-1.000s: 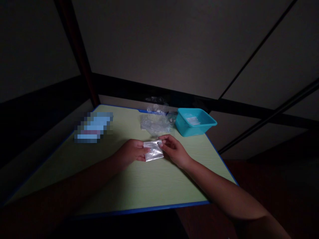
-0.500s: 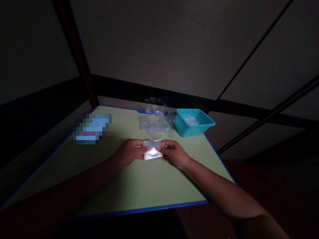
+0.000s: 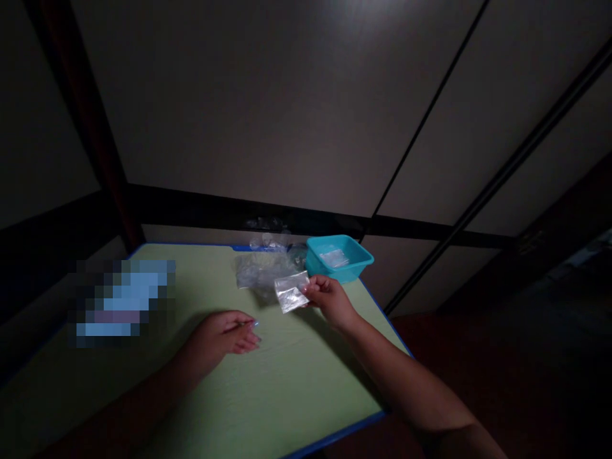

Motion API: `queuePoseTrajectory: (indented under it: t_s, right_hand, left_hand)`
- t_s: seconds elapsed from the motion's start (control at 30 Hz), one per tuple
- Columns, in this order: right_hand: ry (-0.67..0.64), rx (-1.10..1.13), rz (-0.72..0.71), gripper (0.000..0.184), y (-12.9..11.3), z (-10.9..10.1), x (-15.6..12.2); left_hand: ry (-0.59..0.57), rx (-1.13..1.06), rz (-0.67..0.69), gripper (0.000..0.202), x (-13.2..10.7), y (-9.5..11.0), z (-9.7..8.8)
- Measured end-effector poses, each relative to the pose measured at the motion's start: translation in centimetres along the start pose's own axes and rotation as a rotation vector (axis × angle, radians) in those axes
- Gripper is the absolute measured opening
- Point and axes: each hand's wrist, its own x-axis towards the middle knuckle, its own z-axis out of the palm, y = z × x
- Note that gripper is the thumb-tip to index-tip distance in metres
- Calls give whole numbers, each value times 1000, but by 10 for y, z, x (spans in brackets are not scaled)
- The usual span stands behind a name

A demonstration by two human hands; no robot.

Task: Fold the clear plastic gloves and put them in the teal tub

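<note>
My right hand [image 3: 329,301] pinches a small, shiny, flat folded plastic bag [image 3: 289,292] by its right edge, thumb on top. It is held above the table, just in front of a loose pile of clear plastic bags [image 3: 258,271]. My left hand [image 3: 229,331] is apart from the bag, low over the table to its left. Its fingers are loosely bent and spread a little, and I see nothing held in them. Beyond my right hand stands a turquoise plastic basket [image 3: 351,274], with a similar shiny folded piece [image 3: 335,257] lying inside.
The pale green table [image 3: 268,389] has a blue edge. A blurred-out light blue item [image 3: 129,293] lies on its left side. More crumpled clear plastic [image 3: 270,240] sits at the back edge, close to the wall panels [image 3: 268,115].
My left hand has let go of the folded plastic bag and moved down and left. My right hand alone now holds it, tilted. The view has swung to the right and up.
</note>
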Motion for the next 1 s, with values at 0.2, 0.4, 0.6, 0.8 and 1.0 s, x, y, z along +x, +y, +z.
queuePoseTrajectory:
  t_s: [0.2, 0.4, 0.6, 0.8, 1.0]
  right_hand:
    - [264, -249, -151, 47, -47, -58, 32]
    - [380, -550, 13, 30, -74, -119, 93]
    - [337, -958, 330, 30, -62, -143, 132]
    - [231, -1183, 537, 33, -51, -143, 145]
    - [139, -1321, 608, 33, -40, -132, 147]
  left_hand:
    - [53, 25, 61, 49, 9, -7, -6]
    - [26, 60, 111, 48, 8, -7, -6]
    - [43, 48, 89, 47, 2, 0, -4]
    - [17, 68, 116, 45, 3, -4, -4]
    - [0, 79, 130, 45, 4, -6, -4]
